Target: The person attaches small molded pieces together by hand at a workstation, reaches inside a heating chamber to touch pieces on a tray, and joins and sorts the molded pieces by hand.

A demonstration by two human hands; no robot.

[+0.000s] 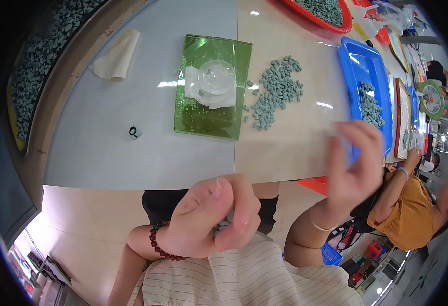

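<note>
My left hand [211, 217] is closed in front of my body, below the table's near edge. A few grey-green stones [224, 223] show between its curled fingers. My right hand [357, 166] is raised at the near corner of a blue tray [344, 66], its fingers bent. Motion blurs the fingertips, so whether they pinch anything is unclear. Small grey-green stones [370, 108] lie inside the tray. A loose pile of similar stones [280, 86] spreads over the table beside a green glass-like slab [203, 125], which carries a clear round dish [216, 76] on white paper.
A small dark-rimmed cap-like piece [135, 132] and a cream cloth or paper [119, 56] lie on the left. Stones fill a dark trough [45, 66] at far left and a red basin [347, 23] at the back. A co-worker in mustard clothing [407, 217] sits at right.
</note>
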